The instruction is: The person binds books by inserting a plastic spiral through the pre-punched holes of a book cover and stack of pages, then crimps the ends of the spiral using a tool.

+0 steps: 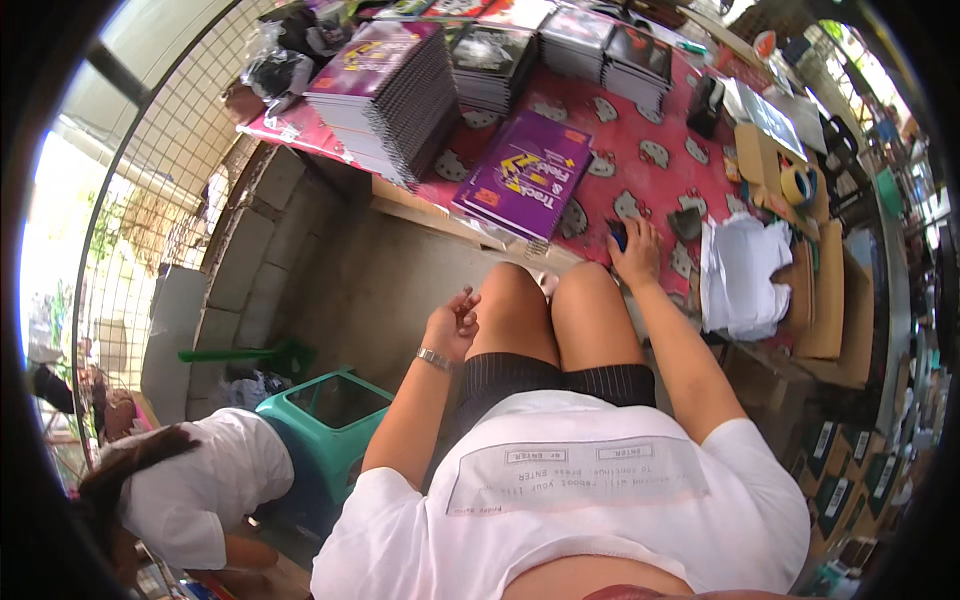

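My left hand (455,325) is raised beside my left knee, with a metal watch (434,358) on the wrist. Its fingers are loosely curled and a little apart, with nothing seen in them. At the near edge of the table, my right hand (640,255) has its fingers closed around a small dark blue object (618,236), whose kind is mostly hidden. Left of it, purple-covered spiral-bound books (525,178) lie in a low pile. Beyond them rises a tall stack of the same kind of book (385,100), wire bindings facing right. A small dark grey lump (686,223) sits right of my right hand.
More book stacks (490,65) line the back of the red patterned table (625,110). Crumpled white paper (745,275) fills a cardboard box (825,300) at right, near tape rolls (797,186). At lower left, a person in white (200,480) bends beside a green stool (325,410).
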The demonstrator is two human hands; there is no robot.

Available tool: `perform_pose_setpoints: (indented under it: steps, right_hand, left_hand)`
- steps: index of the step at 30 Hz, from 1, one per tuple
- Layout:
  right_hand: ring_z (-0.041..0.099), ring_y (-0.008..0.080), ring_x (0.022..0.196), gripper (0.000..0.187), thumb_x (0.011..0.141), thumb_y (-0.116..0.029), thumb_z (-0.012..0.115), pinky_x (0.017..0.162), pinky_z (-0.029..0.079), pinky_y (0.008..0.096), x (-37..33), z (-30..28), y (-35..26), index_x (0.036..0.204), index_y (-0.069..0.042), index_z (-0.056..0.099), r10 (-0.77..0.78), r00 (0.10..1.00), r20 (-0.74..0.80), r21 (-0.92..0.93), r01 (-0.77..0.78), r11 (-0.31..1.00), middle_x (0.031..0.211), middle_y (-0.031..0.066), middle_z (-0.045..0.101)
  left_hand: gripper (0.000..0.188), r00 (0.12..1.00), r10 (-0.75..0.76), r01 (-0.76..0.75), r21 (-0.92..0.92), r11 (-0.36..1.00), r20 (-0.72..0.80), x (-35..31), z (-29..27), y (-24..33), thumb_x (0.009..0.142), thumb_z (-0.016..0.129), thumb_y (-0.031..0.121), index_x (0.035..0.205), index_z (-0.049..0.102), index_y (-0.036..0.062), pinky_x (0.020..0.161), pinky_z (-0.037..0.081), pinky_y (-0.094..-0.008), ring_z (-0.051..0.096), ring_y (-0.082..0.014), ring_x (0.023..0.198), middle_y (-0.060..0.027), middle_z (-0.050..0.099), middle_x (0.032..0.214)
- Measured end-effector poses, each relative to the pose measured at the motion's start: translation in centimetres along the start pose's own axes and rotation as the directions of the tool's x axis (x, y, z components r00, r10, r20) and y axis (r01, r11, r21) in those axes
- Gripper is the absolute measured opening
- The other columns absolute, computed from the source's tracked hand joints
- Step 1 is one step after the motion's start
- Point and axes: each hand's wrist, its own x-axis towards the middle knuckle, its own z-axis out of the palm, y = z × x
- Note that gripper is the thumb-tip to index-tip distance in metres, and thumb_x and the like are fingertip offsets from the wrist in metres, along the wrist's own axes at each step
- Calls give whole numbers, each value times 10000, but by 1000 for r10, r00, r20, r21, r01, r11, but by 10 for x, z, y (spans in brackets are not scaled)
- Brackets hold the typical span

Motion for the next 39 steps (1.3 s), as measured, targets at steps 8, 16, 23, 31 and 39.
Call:
perform_pose_setpoints:
  steps: [8,16,23,31,39]
  right_hand:
    - [485,293,1229,489,837,-340,676,1042,352,467,-1,-5,-1,1241,-88,567,6,1000,-25,11,-5,1000,1275,98,557]
    - [538,293,1159,382,873,-236,634,1020,367,458,-2,1,5,1233,-142,552,120,955,-272,136,-85,987,1207,83,582]
    - [551,269,1135,275,876,-263,639,1014,369,448,-2,-2,10,1112,-123,628,125,982,-140,183,-98,978,1115,66,615]
    - [578,275,1067,244,821,-224,705,987,378,450,-1,-2,25,1041,-132,652,118,976,-180,187,-84,979,1043,59,626]
    - [612,300,1040,205,880,-214,663,911,464,415,55,-47,61,1040,-86,678,266,897,-352,302,-160,940,1050,103,668]
  left_hand:
    - [313,985,92,-137,343,929,143,-20,77,-32,968,550,142,1268,566,55,470,371,-210,506,-83,570,-17,653,900]
    - [183,910,113,-350,592,726,400,6,190,-3,958,491,12,1116,582,24,555,463,-240,563,-108,635,-45,656,917]
    - [474,903,390,-429,313,847,181,4,161,-29,967,493,-4,1436,421,-4,570,500,-264,575,-124,669,-85,625,1036]
    - [618,797,388,-588,449,672,464,30,243,-26,948,593,65,1507,335,6,697,501,-248,590,-110,822,-57,602,1124]
    - [407,673,363,-739,574,352,645,61,291,-15,936,688,215,1280,629,6,856,456,-246,579,-101,943,-20,661,1035]
